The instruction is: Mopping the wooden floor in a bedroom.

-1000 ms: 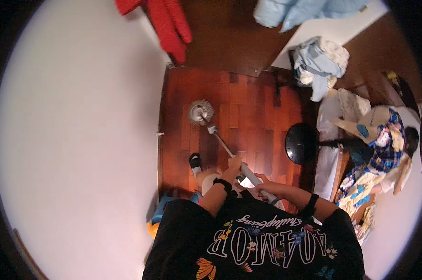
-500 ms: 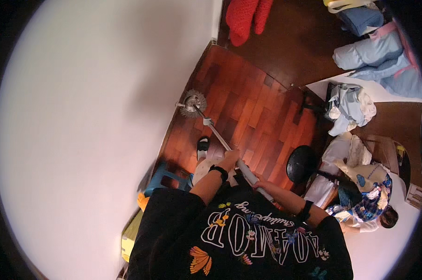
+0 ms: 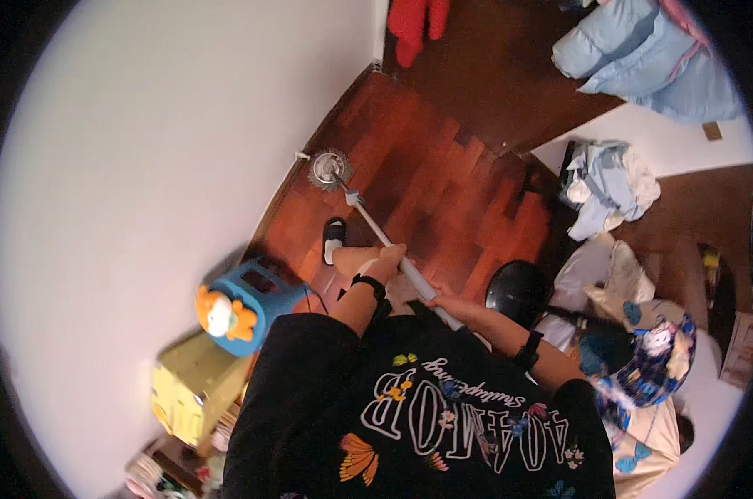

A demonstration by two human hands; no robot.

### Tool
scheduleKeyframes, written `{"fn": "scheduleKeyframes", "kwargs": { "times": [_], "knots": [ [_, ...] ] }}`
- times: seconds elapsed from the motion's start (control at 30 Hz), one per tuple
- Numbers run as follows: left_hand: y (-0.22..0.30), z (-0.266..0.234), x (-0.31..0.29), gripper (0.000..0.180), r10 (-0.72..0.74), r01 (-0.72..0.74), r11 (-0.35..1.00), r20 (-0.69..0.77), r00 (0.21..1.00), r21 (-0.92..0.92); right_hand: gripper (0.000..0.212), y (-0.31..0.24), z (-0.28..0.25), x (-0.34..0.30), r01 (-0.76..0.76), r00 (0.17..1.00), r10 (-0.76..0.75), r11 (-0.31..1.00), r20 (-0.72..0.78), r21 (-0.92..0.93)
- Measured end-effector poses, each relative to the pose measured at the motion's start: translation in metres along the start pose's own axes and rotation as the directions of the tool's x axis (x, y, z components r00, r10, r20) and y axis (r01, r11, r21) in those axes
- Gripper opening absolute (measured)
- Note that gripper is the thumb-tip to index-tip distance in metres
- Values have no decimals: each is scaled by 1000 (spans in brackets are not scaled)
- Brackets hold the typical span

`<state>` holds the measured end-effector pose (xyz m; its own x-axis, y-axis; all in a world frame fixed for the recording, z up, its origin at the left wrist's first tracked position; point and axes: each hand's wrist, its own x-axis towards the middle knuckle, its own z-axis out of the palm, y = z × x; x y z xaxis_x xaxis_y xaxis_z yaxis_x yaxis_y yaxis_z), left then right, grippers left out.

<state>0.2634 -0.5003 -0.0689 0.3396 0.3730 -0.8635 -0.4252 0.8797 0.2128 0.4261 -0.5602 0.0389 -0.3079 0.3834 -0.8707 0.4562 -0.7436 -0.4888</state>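
Observation:
A long-handled mop (image 3: 372, 226) slants across the middle, its round head (image 3: 330, 170) with grey fringe down on the floor close to the foot of the white wall. My left hand (image 3: 385, 263) is wrapped around the pale shaft partway up. Farther up, nearer my body, my right hand (image 3: 453, 305) grips the thicker part of the handle. The upper end of the handle runs down in front of my black shirt. My foot in a black slipper (image 3: 334, 239) stands on the floor to the left of the shaft.
Along the wall at left are a blue stool (image 3: 289, 291) with an orange-and-white plush toy (image 3: 225, 320) and a yellow crate (image 3: 181, 387). A black round seat (image 3: 515, 293) stands at right. Clothes (image 3: 605, 187) are piled beyond it. Red fabric (image 3: 410, 33) hangs at top.
My view has shifted, bringing the blue stool and yellow crate more fully in. The mop head sits slightly nearer me relative to the small white wall fitting. Both hands keep hold of the mop.

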Motion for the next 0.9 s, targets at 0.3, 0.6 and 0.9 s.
{"fn": "scheduleKeyframes", "kwargs": {
  "times": [0.3, 0.6, 0.9],
  "knots": [
    [-88, 1, -3, 23, 101, -249, 844, -316, 944, -475, 58, -35, -26, -58, -191, 894, 247, 965, 374, -182],
    [-76, -145, -92, 32, 36, -359, 689, -464, 885, -630, 52, -75, 133, -17, -182, 864, 296, 938, 408, -295],
    [-6, -169, -129, 19, 20, -240, 830, -403, 915, -504, 67, -153, 166, -11, -310, 858, 340, 940, 386, -140]
  ]
}}
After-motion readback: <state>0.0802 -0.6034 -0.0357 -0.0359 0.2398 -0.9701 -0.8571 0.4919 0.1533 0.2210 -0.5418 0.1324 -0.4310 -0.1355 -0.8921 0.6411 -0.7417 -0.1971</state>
